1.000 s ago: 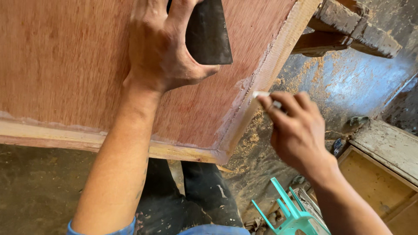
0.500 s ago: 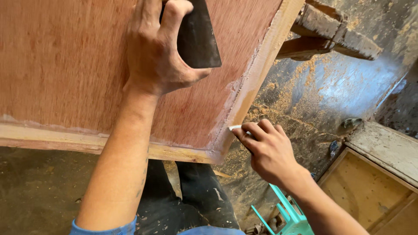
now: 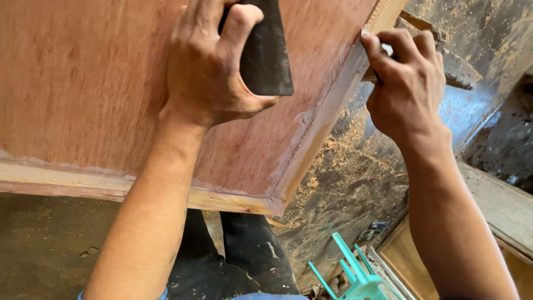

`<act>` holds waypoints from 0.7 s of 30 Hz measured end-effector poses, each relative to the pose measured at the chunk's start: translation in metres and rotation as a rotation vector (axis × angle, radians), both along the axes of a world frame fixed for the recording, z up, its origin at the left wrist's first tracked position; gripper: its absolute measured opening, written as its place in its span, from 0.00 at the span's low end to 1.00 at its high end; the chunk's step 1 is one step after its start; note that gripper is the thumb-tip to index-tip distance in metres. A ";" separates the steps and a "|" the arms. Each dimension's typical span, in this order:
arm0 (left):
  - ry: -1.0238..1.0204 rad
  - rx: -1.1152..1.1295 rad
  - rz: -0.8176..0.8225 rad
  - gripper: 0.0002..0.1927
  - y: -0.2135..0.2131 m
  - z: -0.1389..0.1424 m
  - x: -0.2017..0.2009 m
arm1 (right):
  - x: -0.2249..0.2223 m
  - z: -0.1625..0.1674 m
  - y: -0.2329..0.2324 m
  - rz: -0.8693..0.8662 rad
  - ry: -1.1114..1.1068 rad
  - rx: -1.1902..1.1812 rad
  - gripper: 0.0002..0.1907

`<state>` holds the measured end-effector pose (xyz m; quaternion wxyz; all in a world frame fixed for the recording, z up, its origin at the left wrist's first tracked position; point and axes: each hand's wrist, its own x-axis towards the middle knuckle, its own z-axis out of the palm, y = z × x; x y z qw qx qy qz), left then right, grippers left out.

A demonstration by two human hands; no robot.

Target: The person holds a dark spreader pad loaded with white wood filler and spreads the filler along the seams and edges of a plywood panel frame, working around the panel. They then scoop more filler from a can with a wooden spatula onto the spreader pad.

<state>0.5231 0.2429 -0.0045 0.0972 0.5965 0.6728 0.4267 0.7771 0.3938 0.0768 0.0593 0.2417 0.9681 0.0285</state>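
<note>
A reddish-brown plywood panel (image 3: 83,94) with a pale wooden edge fills the upper left of the head view. My left hand (image 3: 208,72) rests on its surface, closed around a flat dark block (image 3: 269,55). My right hand (image 3: 408,78) is at the panel's right edge, fingers pinched on a small pale object (image 3: 366,34) pressed against the rim; most of that object is hidden by my fingers.
Sawdust (image 3: 344,150) covers the dark floor below the panel's right edge. A teal plastic frame (image 3: 355,275) lies at the bottom. A wooden box or frame (image 3: 494,216) stands at the right. Rough timber pieces (image 3: 455,61) sit past my right hand.
My right hand has moved up along the panel's right edge, from near the lower corner to near the top. My left hand keeps the dark block on the panel.
</note>
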 end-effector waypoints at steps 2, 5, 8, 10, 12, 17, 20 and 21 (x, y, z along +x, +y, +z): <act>-0.005 -0.003 0.007 0.43 0.000 0.001 -0.001 | -0.003 0.003 -0.005 0.001 -0.057 -0.006 0.23; -0.017 0.018 -0.003 0.40 0.001 0.002 -0.002 | -0.003 0.008 -0.011 -0.035 -0.147 -0.081 0.18; -0.025 0.036 -0.003 0.39 0.002 0.004 -0.001 | -0.002 0.011 -0.018 -0.033 -0.170 -0.109 0.14; -0.026 0.055 0.001 0.38 0.002 0.005 -0.001 | -0.003 0.013 -0.024 -0.036 -0.186 -0.130 0.13; -0.025 0.031 0.006 0.40 0.002 0.005 -0.002 | -0.006 0.015 -0.032 -0.039 -0.208 -0.143 0.17; -0.023 0.026 0.007 0.43 0.002 0.002 -0.003 | -0.010 0.022 -0.051 -0.068 -0.188 -0.192 0.26; -0.010 0.027 0.011 0.45 0.002 -0.001 -0.001 | -0.007 0.023 -0.062 -0.093 -0.165 -0.256 0.24; -0.005 0.023 0.015 0.45 0.001 -0.002 -0.001 | -0.005 0.023 -0.066 -0.097 -0.173 -0.261 0.24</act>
